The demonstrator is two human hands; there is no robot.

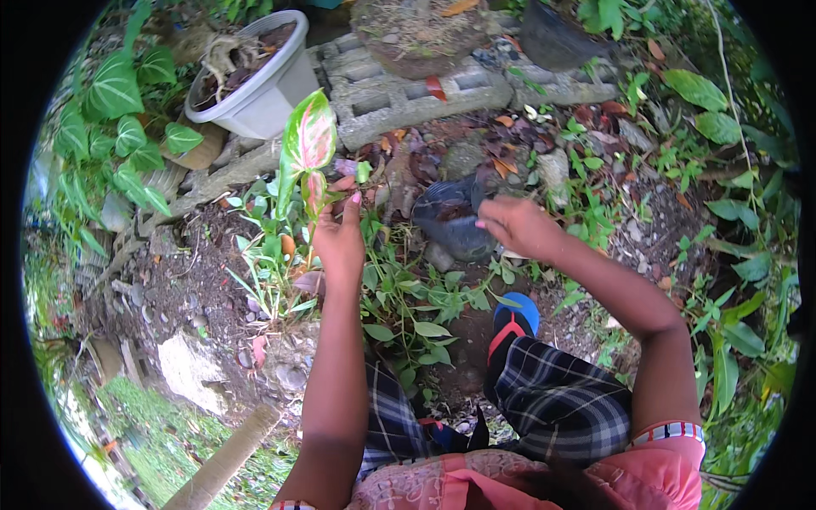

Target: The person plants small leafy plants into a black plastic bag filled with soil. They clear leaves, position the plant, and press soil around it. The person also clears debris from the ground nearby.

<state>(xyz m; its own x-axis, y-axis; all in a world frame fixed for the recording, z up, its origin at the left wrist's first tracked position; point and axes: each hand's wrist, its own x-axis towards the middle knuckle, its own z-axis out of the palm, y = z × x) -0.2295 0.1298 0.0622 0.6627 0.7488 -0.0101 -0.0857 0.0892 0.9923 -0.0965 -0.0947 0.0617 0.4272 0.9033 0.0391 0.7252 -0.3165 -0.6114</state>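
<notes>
My left hand (338,236) is closed on a leafy plant (311,137) with pink and green variegated leaves, held upright at the left of centre. To its right, my right hand (513,223) is at the rim of a black plastic plant bag (456,239) that has dark soil or dry leaves inside. The fingers of this hand are bent and partly blurred; whether they pinch the rim cannot be told. Green leafy plants (414,306) grow between my forearms, below the bag.
A pale plastic pot (261,95) with bare roots leans at the upper left, beside concrete blocks (408,95). Another black plant bag (558,41) is at the top right. A large whitish rock (191,370) and a pole (223,459) are at the lower left.
</notes>
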